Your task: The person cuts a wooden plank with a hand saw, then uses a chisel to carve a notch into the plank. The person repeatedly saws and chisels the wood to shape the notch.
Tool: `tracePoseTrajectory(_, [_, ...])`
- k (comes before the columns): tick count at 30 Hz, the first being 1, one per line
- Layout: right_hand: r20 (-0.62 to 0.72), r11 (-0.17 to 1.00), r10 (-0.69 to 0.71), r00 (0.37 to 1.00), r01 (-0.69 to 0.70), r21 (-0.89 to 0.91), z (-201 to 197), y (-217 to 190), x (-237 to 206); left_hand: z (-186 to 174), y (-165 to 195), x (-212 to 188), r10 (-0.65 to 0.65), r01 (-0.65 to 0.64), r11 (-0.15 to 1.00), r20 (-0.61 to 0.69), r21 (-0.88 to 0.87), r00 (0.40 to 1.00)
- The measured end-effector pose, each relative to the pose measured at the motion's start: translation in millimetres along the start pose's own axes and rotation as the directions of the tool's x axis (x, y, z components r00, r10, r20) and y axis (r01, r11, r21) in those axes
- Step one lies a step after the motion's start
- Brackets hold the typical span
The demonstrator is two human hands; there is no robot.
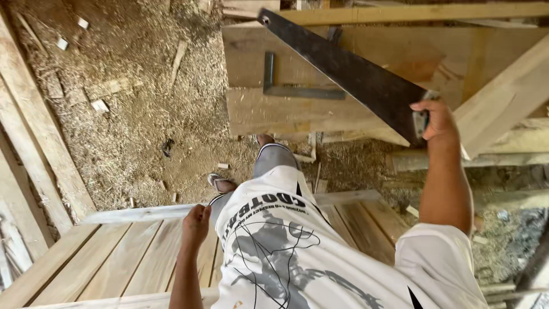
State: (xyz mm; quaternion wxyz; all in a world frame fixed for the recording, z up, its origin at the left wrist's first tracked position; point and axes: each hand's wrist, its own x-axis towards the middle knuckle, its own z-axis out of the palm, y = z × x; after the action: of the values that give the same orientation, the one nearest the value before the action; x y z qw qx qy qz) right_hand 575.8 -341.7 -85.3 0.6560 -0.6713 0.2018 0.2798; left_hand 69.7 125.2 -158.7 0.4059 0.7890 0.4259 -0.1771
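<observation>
The ground (131,86) fills most of the view, thick with sawdust, shavings and small offcuts. Across the bottom lies a slatted wooden panel (108,257) made of pale boards framed by a rail along its far edge; the person stands over it, with one sandalled foot (220,183) on the sawdust just past that rail. Long planks (34,149) lean along the left edge. At the top sits a stack of wide boards (297,109), and a thick pale beam (503,97) runs slantwise at the right, passing under the raised arm.

The handsaw (349,71) is held up in the air over those boards, its dark blade running from the handle at lower right up to its tip at upper left, well above the wood and touching none of it. The right hand (437,120) is clamped around the saw's handle, fingers wrapped over it, arm stretched out forward and to the right. The left hand (195,220) hangs low by the hip, curled into a loose fist; it lies over the slatted panel, and I cannot tell whether it holds anything. The two hands are well apart, and the saw is only in the right one.

On the stacked boards, beneath the blade, lies a metal try square (286,86), flat on the wood.
</observation>
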Motion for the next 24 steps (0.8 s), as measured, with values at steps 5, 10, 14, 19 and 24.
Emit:
tracePoseTrajectory(5, [-0.052,0.993,-0.011,0.999,0.004,-0.121,-45.1,-42.5,28.6,-14.9,22.4,-1.3,-0.103,0.100,0.982,0.014,0.162,0.995])
tracePoseTrajectory(10, [-0.028,0.966,0.000,1.000,-0.007,-0.258,-55.4,-71.1,75.5,-31.6,9.4,-11.9,-0.137,0.160,0.976,-0.156,0.146,0.978])
tracePoseTrajectory(14, [-0.082,0.904,0.002,0.997,-0.037,-0.426,-46.9,-73.7,81.5,-4.7,-4.9,-27.0,-0.396,0.378,0.913,-0.116,-0.150,0.911])
tracePoseTrajectory(19, [-0.020,0.652,-0.369,0.929,0.244,-0.718,74.9,-45.2,58.3,66.1,-16.9,-34.9,-0.462,0.421,0.845,-0.053,-0.330,0.885])
tracePoseTrajectory(24, [0.557,0.054,-0.601,0.574,0.724,-0.687,231.5,17.4,84.9,130.5,-19.7,-60.7,-0.451,0.239,0.823,-0.338,-0.515,0.826])
